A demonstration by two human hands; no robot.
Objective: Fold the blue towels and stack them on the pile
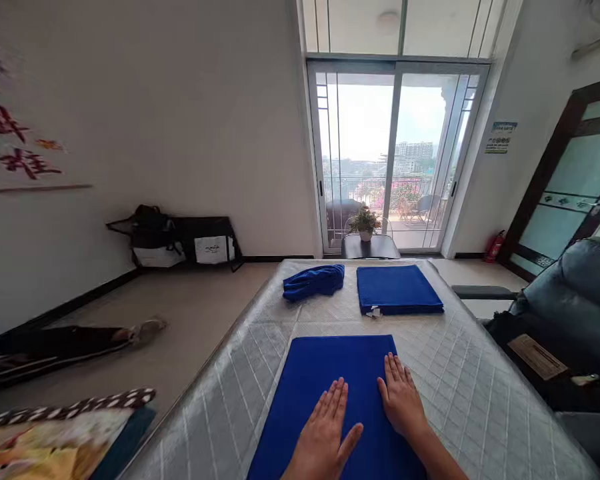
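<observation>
A flat blue folded cloth (330,360) lies on the quilted mattress (220,387) right in front of me. My left hand (325,427) rests palm down near its middle, fingers stretched out and thumb spread. Along the cloth's right edge my right hand (403,397) is laid flat, fingers extended. Neither hand grips anything. Farther back on the mattress sits a squarish blue folded stack (400,288) with a white tag at its near edge. To the left of that stack is a crumpled blue cloth bundle (314,281).
A potted plant (365,223) stands on a dark chair (371,248) beyond the mattress. Dark bags (155,233) rest by the left wall. A person's leg (80,340) extends over the floor at left, near patterned bedding (55,440). A dark armchair (575,293) is at right.
</observation>
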